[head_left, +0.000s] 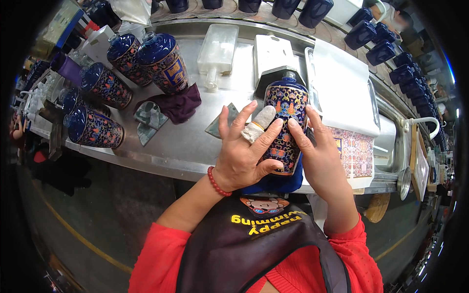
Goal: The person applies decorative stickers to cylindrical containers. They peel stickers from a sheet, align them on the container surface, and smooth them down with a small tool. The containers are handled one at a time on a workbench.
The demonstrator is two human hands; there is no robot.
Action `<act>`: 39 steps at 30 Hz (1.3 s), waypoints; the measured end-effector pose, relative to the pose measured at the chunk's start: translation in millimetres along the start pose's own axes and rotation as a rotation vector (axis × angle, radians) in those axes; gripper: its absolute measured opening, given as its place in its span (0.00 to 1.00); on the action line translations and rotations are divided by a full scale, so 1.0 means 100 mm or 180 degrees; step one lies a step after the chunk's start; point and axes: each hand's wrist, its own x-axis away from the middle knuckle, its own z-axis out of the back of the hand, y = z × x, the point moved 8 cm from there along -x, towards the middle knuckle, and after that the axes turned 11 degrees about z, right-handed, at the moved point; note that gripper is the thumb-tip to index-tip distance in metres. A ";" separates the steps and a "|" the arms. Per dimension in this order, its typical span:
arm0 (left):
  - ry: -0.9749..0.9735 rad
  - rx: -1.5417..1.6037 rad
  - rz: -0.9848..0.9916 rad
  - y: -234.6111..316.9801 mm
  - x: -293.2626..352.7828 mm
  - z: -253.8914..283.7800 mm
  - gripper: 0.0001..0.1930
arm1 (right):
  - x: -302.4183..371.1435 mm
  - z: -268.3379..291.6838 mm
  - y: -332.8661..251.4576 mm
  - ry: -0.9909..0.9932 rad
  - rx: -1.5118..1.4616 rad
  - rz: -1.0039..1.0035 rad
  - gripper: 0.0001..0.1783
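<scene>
A dark blue bottle (pixel 288 105) with a colourful floral wrap leans back before me, its neck pointing away. On its left front lies my left hand (pixel 244 156), fingers spread, index fingertip and thumb touching the pattern. One of this hand's fingers wears a whitish cloth cover (pixel 259 124). My right hand (pixel 320 158) touches the bottle's right side with thumb and forefinger stretched out; its other fingers are partly hidden. Behind the bottle is a black angular rest (pixel 266 80). Blue cloth (pixel 276 184) lies under its near end.
Several patterned blue bottles (pixel 163 61) stand at left beside a purple cloth (pixel 183 105) and thin greenish pieces (pixel 146 124). A clear bottle (pixel 217 49) lies farther back. Printed floral sheets (pixel 354 151) and white paper (pixel 342 83) lie right. Plain blue bottles (pixel 361 34) line the back.
</scene>
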 end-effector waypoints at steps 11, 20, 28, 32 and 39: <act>0.0045 -0.0067 0.0068 -0.07 -0.07 0.03 0.38 | 0.00 0.00 0.01 0.0064 -0.0023 0.0033 0.38; 0.0162 -0.0174 0.0034 -0.01 0.00 0.03 0.38 | 0.01 -0.02 0.02 0.0046 -0.0077 -0.0010 0.39; 0.0191 -0.0241 -0.0008 0.03 0.00 0.02 0.38 | 0.01 -0.02 0.02 0.0058 -0.0074 -0.0012 0.39; 0.0193 -0.0267 -0.0011 0.03 0.00 0.02 0.38 | 0.01 -0.02 0.02 0.0058 -0.0049 -0.0005 0.39; 0.0136 -0.0175 -0.0030 0.00 0.00 0.01 0.38 | 0.01 -0.02 0.02 0.0085 -0.0057 -0.0008 0.39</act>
